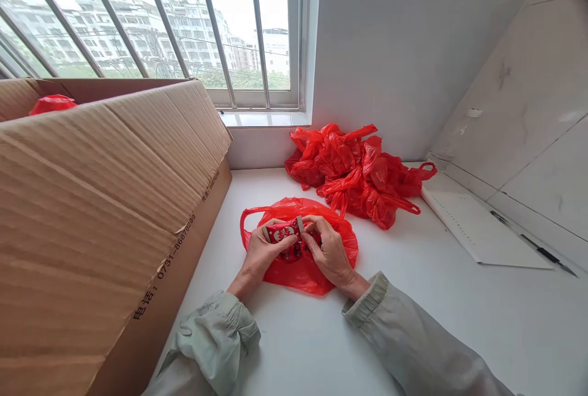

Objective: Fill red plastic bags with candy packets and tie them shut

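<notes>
A red plastic bag point(298, 267) lies open on the white counter point(459, 322) in front of me. Over its mouth both hands hold a small red packet with white print point(281, 232). My left hand point(261, 255) grips the packet's left end, fingers curled round it. My right hand point(328, 249) pinches its right end, thumb and fingers closed. More small red items show inside the bag under the packet. Both wrists are in pale green sleeves.
A large cardboard box point(114, 200) with open flaps fills the left side, a red bag point(51, 103) showing inside. A pile of tied red bags point(358, 175) lies by the back wall. White paper point(478, 227) and a pen point(542, 253) lie right, below a barred window point(184, 29).
</notes>
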Available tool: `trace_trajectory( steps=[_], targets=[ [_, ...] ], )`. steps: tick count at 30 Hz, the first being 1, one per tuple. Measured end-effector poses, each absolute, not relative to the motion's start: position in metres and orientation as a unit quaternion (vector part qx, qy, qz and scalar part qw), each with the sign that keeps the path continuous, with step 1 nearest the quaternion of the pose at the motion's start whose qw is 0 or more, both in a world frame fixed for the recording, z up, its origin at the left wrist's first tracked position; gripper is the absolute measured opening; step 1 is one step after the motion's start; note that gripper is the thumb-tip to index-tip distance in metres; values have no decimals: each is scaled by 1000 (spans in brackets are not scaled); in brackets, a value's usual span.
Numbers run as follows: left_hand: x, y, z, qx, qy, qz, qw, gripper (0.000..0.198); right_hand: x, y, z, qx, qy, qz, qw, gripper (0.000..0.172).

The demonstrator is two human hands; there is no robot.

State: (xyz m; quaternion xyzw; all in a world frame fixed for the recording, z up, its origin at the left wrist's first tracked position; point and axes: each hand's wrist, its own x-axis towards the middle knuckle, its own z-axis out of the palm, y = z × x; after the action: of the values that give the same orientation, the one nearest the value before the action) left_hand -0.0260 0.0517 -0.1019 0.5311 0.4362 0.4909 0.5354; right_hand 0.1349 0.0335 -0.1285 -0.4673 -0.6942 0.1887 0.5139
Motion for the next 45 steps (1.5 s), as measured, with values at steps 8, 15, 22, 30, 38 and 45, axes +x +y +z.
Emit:
trace_trajectory(
  steps=[8, 15, 22, 30, 38, 45],
  targets=[
    [-27, 52, -102, 541, 435, 486, 531, 31, 135, 33, -128, -443, -715, 202, 502, 39],
    [-27, 52, -103, 551, 451, 527, 463, 29, 134, 36, -130, -473, -703, 152, 509, 30],
    [-31, 54, -107, 556, 543, 564, 278, 32, 139, 31, -124, -551, -699, 89, 447, 17],
    [-29, 53, -104, 629, 515, 546, 203, 21, 154, 35, -97, -588, -777, -7, 224, 15],
    [-30, 47, -102, 653, 556, 505, 97, 16, 166, 29, -64, -619, -776, 65, 106, 34],
    [-32, 49, -106, 656, 555, 508, 63, 15, 169, 28, -63, -610, -785, 67, 85, 37]
  ],
)
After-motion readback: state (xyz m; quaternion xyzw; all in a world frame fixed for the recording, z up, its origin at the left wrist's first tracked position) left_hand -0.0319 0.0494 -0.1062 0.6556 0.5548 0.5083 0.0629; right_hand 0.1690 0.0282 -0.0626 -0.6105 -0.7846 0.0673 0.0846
